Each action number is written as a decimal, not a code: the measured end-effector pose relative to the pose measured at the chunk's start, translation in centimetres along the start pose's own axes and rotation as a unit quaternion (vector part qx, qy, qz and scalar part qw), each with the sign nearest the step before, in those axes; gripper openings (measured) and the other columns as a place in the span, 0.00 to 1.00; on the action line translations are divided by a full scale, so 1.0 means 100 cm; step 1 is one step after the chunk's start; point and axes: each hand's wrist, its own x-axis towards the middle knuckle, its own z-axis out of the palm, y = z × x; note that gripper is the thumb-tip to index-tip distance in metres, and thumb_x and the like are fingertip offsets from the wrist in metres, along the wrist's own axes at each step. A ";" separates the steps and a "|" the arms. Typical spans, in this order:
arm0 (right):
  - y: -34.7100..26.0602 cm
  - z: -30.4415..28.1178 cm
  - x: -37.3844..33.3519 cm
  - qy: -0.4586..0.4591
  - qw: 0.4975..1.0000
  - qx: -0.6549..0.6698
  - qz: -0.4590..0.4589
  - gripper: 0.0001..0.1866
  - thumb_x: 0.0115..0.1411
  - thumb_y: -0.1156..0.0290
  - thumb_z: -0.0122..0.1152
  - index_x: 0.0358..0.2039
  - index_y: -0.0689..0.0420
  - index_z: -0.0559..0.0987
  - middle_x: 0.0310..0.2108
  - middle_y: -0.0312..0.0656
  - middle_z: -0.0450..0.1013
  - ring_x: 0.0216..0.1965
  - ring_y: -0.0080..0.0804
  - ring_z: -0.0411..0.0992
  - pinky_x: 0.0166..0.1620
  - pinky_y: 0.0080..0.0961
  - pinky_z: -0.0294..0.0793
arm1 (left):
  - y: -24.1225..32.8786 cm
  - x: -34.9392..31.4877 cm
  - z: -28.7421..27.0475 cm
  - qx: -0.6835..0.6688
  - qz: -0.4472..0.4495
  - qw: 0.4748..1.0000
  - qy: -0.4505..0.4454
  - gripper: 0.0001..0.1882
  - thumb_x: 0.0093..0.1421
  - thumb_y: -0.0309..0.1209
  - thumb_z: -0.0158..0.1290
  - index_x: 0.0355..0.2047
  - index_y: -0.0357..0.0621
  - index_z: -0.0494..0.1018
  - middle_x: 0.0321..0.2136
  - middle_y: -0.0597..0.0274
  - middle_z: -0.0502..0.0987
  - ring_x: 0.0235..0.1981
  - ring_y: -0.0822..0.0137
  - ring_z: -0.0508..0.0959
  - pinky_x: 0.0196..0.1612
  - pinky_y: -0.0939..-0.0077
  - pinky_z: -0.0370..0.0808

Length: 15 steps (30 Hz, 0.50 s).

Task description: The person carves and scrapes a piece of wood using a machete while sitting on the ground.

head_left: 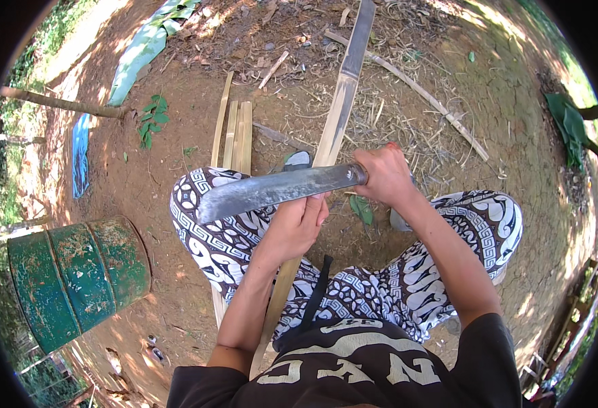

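Observation:
My right hand (384, 175) is closed around the handle of a machete (278, 191). Its long, worn blade points left and lies crosswise over a split bamboo strip (337, 112). From underneath, my left hand (295, 230) grips that strip just below the blade, which hides some of the fingers. The strip slants from the far top down between my legs toward my left side. Its far part has dark skin, while the part nearer the blade is pale and shaved.
Several bamboo strips (242, 136) lie beside my left knee. Pale shavings (407, 129) and a thin stick (441, 109) litter the dirt ahead. A rusty green drum (81, 275) lies at left, with a blue sheet (80, 156) and a large leaf (139, 54) beyond.

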 end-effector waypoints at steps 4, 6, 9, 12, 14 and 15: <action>0.037 0.013 0.008 0.011 1.000 -0.005 0.027 0.08 0.42 0.71 0.63 0.23 0.56 0.74 0.17 0.48 0.73 0.22 0.51 0.75 0.29 0.44 0.75 | -0.010 0.002 0.000 0.036 -0.009 0.999 0.034 0.18 0.76 0.41 0.34 0.42 0.38 0.66 0.19 0.71 0.63 0.12 0.81 0.61 0.15 0.83 0.62; 0.058 0.016 0.011 0.056 0.995 -0.007 0.084 0.08 0.44 0.69 0.62 0.25 0.58 0.76 0.19 0.50 0.75 0.24 0.51 0.76 0.31 0.46 0.76 | -0.006 0.000 -0.006 0.022 -0.034 0.998 0.045 0.19 0.76 0.42 0.34 0.43 0.38 0.66 0.19 0.72 0.63 0.12 0.82 0.61 0.15 0.83 0.62; 0.113 -0.016 0.038 0.113 0.916 0.004 0.386 0.10 0.51 0.66 0.58 0.30 0.59 0.81 0.24 0.56 0.77 0.28 0.55 0.78 0.35 0.48 0.77 | -0.009 -0.016 -0.006 0.010 -0.074 0.997 0.022 0.19 0.76 0.42 0.33 0.42 0.38 0.65 0.18 0.72 0.63 0.11 0.82 0.61 0.14 0.83 0.61; 0.114 -0.035 0.036 0.118 0.920 -0.003 0.374 0.12 0.54 0.65 0.56 0.29 0.60 0.81 0.25 0.58 0.77 0.28 0.56 0.77 0.35 0.49 0.76 | 0.003 -0.013 -0.009 -0.073 -0.105 0.992 0.003 0.18 0.76 0.40 0.33 0.40 0.39 0.65 0.18 0.70 0.64 0.13 0.79 0.64 0.17 0.80 0.64; 0.072 -0.030 0.031 0.143 0.961 -0.015 0.235 0.11 0.52 0.65 0.57 0.26 0.61 0.79 0.20 0.55 0.75 0.24 0.58 0.75 0.32 0.48 0.74 | 0.005 -0.014 -0.012 -0.110 -0.109 0.988 0.002 0.20 0.76 0.42 0.31 0.44 0.39 0.65 0.18 0.71 0.62 0.10 0.81 0.59 0.13 0.83 0.60; 0.059 -0.032 0.026 0.136 0.970 -0.014 0.200 0.10 0.51 0.66 0.58 0.26 0.59 0.79 0.18 0.54 0.74 0.23 0.57 0.75 0.30 0.47 0.74 | 0.009 -0.013 -0.013 -0.120 -0.114 0.986 -0.008 0.20 0.76 0.43 0.31 0.45 0.39 0.65 0.18 0.71 0.62 0.10 0.81 0.59 0.13 0.83 0.60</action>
